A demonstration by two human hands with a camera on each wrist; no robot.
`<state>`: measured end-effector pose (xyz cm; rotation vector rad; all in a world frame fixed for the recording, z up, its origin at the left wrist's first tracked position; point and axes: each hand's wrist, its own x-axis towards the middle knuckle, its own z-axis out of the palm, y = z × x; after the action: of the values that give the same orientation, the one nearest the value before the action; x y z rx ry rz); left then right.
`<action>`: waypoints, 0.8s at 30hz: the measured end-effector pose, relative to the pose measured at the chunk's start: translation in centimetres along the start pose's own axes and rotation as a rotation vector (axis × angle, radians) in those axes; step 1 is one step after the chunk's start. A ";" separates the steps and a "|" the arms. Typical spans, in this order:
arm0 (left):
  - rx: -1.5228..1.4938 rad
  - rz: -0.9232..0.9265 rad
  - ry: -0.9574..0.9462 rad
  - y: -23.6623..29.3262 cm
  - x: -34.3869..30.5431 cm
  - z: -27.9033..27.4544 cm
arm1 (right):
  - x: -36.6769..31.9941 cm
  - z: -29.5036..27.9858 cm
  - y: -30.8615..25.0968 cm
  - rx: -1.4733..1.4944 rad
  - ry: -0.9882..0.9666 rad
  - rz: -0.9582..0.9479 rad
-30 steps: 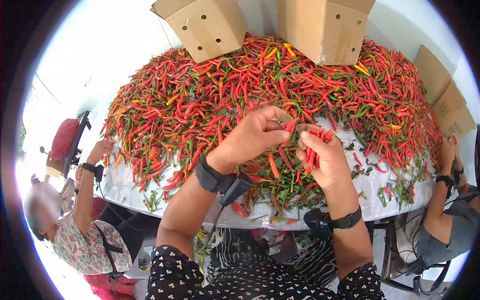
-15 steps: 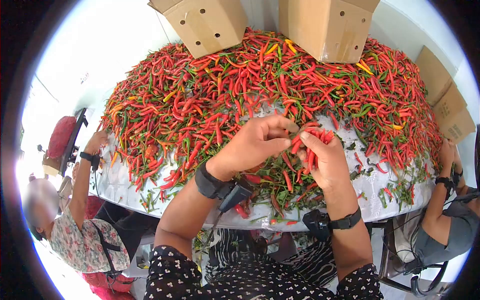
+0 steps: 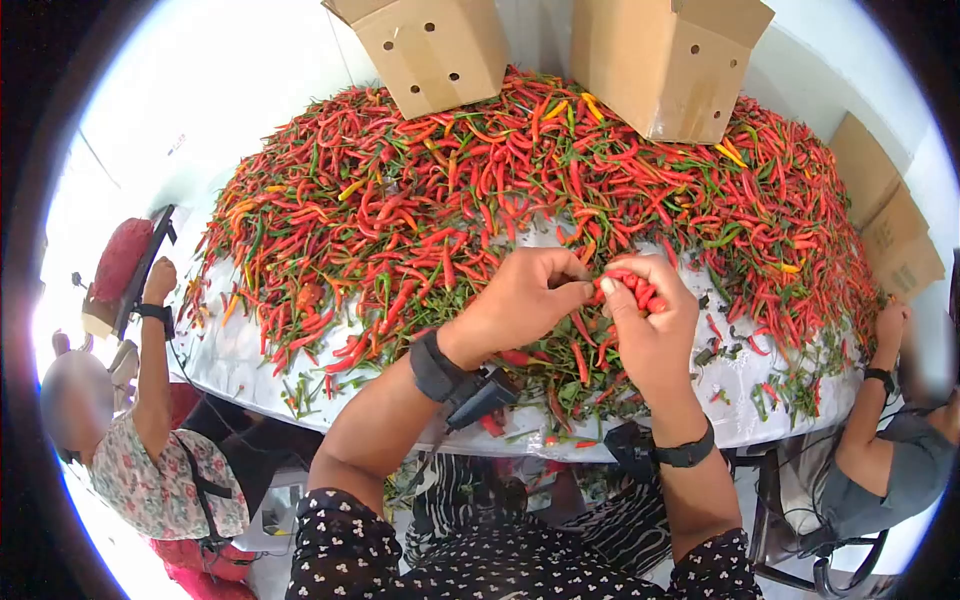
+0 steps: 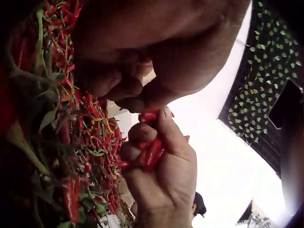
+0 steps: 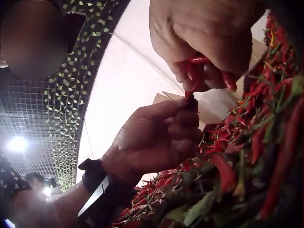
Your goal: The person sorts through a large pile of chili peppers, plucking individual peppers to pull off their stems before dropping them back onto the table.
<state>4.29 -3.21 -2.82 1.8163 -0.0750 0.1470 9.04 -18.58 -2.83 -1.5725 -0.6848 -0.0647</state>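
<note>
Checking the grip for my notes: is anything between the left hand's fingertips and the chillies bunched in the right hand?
Nothing visible. The left hand pinches the top end of the chillies that the right hand grips, above the pile.

Bunch of chillies (image 3: pixel 630 290): bright red
Heap of chillies (image 3: pixel 520 180): red, green stalks, scattered orange and yellow
Boxes (image 3: pixel 440 50): plain brown
Table cover (image 3: pixel 240 360): white
Sleeves (image 3: pixel 350 540): black, small white print
Wrist straps (image 3: pixel 436 368): black
Blouse (image 3: pixel 150 480): pale floral print
</note>
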 end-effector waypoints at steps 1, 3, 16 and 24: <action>0.032 0.015 0.029 -0.1 0.0 0.1 | -0.1 0.1 -0.1 -0.197 0.015 -0.227; 0.063 0.039 0.061 -0.4 0.0 0.4 | -0.6 0.4 -1.1 -0.300 0.020 -0.330; -0.231 -0.067 0.200 -3.0 1.2 -0.2 | 13.9 -9.8 -10.7 -0.251 0.204 -0.558; -0.204 -0.084 0.186 -2.2 1.4 -1.1 | 36.4 -12.9 -17.6 -0.130 0.224 -0.061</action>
<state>5.86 -1.58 -4.49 1.5924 0.1134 0.2394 35.36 -17.28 30.47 -1.6382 -0.5612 -0.3314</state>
